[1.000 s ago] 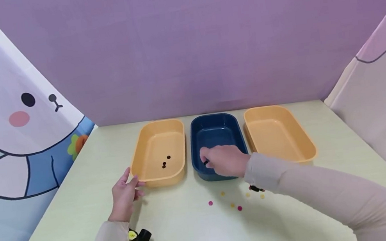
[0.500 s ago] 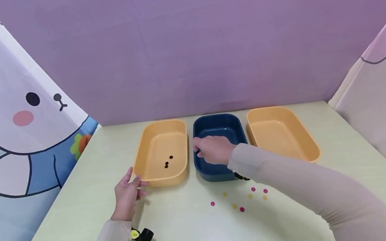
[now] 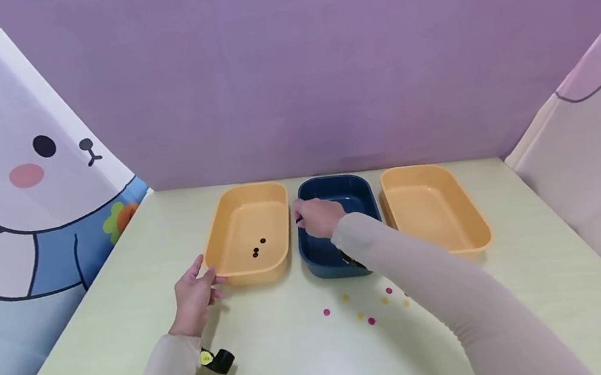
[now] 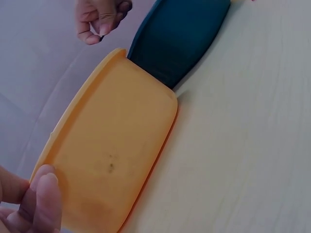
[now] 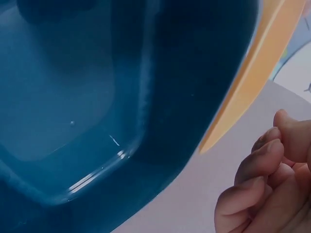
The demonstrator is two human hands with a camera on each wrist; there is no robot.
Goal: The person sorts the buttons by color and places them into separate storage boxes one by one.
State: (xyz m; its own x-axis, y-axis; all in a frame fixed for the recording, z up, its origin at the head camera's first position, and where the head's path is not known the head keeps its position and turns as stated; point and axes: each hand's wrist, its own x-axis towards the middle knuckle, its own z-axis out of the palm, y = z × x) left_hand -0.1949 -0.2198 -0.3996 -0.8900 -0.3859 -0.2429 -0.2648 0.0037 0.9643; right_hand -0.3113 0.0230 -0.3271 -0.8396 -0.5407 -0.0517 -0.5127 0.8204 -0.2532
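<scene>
My left hand (image 3: 192, 299) holds the near-left corner of the left yellow tray (image 3: 249, 275), its thumb and fingers at the rim. Inside this tray lie 3 small black discs (image 3: 256, 250). My right hand (image 3: 319, 216) is over the left side of the dark blue tray (image 3: 327, 270), close to the gap between the two trays. Between its thumb and finger it pinches a small black disc (image 4: 101, 38), most of it hidden by the fingertips. The right wrist view shows the curled fingers (image 5: 257, 160) beside the blue tray's edge.
Another yellow tray (image 3: 435, 210) stands right of the blue one. On the table in front of the trays are several loose yellow discs (image 3: 360, 316) and magenta discs (image 3: 327, 312). A purple cloth (image 3: 322, 75) hangs behind the table.
My right hand has moved left and away from me over the blue tray, toward the left yellow tray, with the black disc in its fingers. My left hand stays at the yellow tray's corner.
</scene>
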